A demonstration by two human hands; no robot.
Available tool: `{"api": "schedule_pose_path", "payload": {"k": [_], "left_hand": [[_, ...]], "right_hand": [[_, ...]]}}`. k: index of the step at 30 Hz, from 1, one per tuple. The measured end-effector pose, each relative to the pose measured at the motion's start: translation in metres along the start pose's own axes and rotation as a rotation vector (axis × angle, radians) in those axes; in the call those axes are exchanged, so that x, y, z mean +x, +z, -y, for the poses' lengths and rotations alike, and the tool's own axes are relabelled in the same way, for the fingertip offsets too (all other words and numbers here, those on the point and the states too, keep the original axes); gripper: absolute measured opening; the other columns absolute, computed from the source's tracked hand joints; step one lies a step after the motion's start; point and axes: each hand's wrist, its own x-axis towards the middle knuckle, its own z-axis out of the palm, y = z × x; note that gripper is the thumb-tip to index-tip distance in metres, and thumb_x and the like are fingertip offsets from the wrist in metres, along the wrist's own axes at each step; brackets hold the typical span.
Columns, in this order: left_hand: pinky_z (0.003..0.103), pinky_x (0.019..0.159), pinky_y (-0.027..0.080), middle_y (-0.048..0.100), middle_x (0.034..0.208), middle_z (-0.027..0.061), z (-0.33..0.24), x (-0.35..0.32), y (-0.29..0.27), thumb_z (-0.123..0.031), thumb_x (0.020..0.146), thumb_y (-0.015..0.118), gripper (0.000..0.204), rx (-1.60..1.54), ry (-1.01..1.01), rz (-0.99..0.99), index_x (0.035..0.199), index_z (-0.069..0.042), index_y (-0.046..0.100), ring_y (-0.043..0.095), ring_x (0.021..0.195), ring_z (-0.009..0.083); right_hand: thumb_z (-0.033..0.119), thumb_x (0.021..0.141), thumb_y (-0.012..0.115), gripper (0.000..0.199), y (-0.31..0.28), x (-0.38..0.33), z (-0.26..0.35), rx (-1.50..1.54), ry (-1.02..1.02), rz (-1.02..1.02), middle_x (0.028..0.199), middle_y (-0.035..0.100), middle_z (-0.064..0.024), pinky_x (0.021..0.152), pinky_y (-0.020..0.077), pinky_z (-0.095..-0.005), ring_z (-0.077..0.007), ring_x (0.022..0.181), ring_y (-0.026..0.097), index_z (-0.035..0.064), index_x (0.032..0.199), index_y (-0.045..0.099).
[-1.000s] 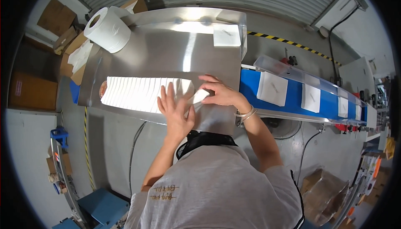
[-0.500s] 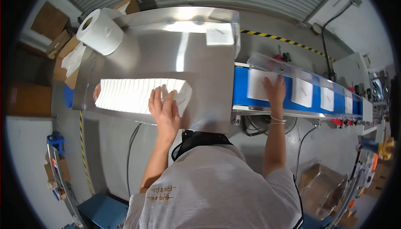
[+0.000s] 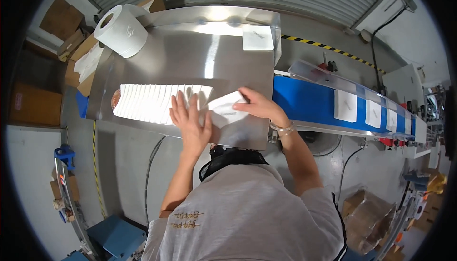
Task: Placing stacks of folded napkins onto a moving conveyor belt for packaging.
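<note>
A row of flat white packets (image 3: 147, 104) stands on edge, leaning together, along the near part of the steel table (image 3: 228, 65). My left hand (image 3: 189, 120) rests on the row's right part with its fingers spread. Just to the right, my right hand (image 3: 259, 105) pinches one white packet (image 3: 223, 109) by its right edge. This packet is tilted, its left end close to the row and to my left thumb. A brownish rounded object (image 3: 115, 99) touches the row's left end, mostly hidden behind it.
On the right, a blue conveyor belt (image 3: 304, 96) with a clear side guard (image 3: 328, 77) carries several spaced white packets (image 3: 345, 106). Another white packet (image 3: 258, 38) lies at the table's far right corner. A large white roll (image 3: 121, 31) stands far left, near open cardboard boxes (image 3: 85, 65).
My right hand has come left from the belt to the table, bringing a white packet with it. The remaining packets on the belt look little moved. My left hand stays on the row.
</note>
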Motion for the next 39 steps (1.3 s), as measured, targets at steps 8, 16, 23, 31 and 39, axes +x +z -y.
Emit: {"api": "schedule_pose_path", "payload": {"k": [8,16,23,31,39], "left_hand": [[0.052,0.102,0.033,0.043,0.133,0.0225,0.014,-0.003,0.001,0.006,0.078,0.060,0.032,-0.025,0.040,-0.085,0.110,-0.003,0.063,0.035,0.126,0.0444],[0.056,0.107,0.017,0.040,0.137,0.0183,0.009,-0.003,0.003,0.001,0.074,0.063,0.032,-0.013,0.043,-0.048,0.103,-0.011,0.067,0.028,0.133,0.0422],[0.056,0.107,0.018,0.036,0.141,0.0190,0.011,-0.001,0.001,-0.003,0.075,0.064,0.030,0.017,0.141,0.016,0.104,-0.009,0.067,0.026,0.134,0.0420],[0.051,0.103,0.031,0.042,0.135,0.0222,0.028,0.006,-0.005,0.004,0.080,0.060,0.036,0.026,0.021,-0.052,0.114,-0.006,0.062,0.035,0.127,0.0430],[0.051,0.104,0.029,0.045,0.134,0.0184,0.024,0.005,-0.005,0.004,0.077,0.061,0.034,-0.051,-0.003,-0.039,0.108,-0.008,0.066,0.035,0.128,0.0409]], "right_hand": [[0.033,0.086,0.066,0.036,-0.080,-0.097,-0.090,-0.288,0.381,-1.040,0.081,0.063,-0.0113,0.069,0.0474,-0.0321,-0.0233,0.074,0.059,0.0006,0.100,0.059],[0.017,0.075,0.073,0.049,-0.050,-0.057,-0.045,-0.783,-0.112,-0.796,0.122,0.054,-0.0167,0.092,0.0432,-0.0416,-0.0341,0.107,0.054,0.0050,0.119,0.054],[0.007,0.074,0.070,0.055,0.022,0.032,0.016,-0.224,-0.256,-0.041,0.134,0.044,-0.0126,0.092,0.0445,-0.0346,-0.0266,0.121,0.045,0.0092,0.126,0.050],[0.023,0.092,0.061,0.018,-0.008,-0.030,-0.047,0.224,0.052,-0.474,0.077,0.054,0.0034,0.058,0.0426,-0.0265,-0.0074,0.067,0.047,0.0062,0.099,0.057],[0.034,0.083,0.067,0.036,-0.082,-0.108,-0.088,-0.844,0.482,-1.269,0.093,0.062,-0.0142,0.071,0.0457,-0.0351,-0.0273,0.080,0.057,0.0054,0.104,0.058]]}}
